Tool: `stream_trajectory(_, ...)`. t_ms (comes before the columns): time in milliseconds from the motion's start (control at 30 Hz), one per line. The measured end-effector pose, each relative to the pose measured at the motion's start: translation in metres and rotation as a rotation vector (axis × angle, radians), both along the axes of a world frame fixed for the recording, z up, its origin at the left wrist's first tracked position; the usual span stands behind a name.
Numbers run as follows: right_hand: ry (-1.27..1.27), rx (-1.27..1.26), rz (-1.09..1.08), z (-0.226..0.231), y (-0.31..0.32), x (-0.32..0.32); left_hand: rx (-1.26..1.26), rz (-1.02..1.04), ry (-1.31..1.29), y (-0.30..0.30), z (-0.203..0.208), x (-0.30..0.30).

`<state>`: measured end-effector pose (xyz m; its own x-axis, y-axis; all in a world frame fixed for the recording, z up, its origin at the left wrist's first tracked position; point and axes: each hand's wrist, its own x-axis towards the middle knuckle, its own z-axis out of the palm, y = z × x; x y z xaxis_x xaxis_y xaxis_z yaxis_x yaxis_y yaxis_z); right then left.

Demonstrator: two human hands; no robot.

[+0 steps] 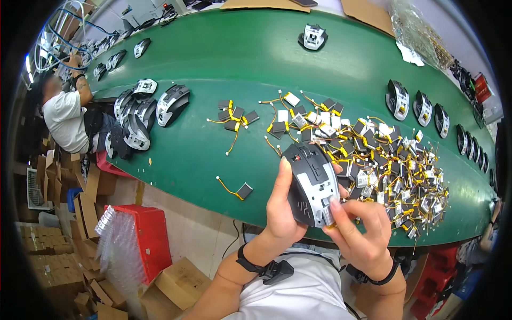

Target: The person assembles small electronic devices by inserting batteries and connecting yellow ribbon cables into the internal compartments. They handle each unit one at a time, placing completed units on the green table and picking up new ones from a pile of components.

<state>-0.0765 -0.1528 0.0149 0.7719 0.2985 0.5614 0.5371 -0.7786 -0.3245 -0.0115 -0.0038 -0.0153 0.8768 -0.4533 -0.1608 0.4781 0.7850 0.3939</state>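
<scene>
My left hand grips a partly assembled computer mouse, black with a silver-white frame, held tilted above the table's near edge. Its thumb lies along the black left side, and fingertips show at the far right side. My right hand pinches a small silver battery with a trace of yellow against the mouse's lower end; the fingers partly hide it. Just beyond both hands spreads a heap of small batteries with yellow tape and thin wires. One loose battery lies to the left.
A green table curves across the view. Mouse bodies are clustered at left, with a row at right and one mouse far off. A red crate and cardboard boxes stand below. Another person sits at left.
</scene>
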Motion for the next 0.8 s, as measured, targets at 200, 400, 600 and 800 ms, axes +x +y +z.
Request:
stream_trajectory(200,0.019,-0.002,0.056,0.002,-0.001,0.001,0.013,-0.025,-0.045,0.005,0.001,0.000)
stream_trajectory(400,0.036,0.178,0.028,0.013,0.000,0.002,0.047,-0.111,-0.045,0.005,0.001,-0.004)
stream_trajectory(600,0.014,0.202,0.027,0.002,-0.004,0.006,0.238,-0.118,-0.116,0.004,0.004,-0.008)
stream_trajectory(800,0.021,0.019,0.120,0.007,-0.008,0.000,0.159,-0.089,-0.041,0.011,-0.001,-0.002)
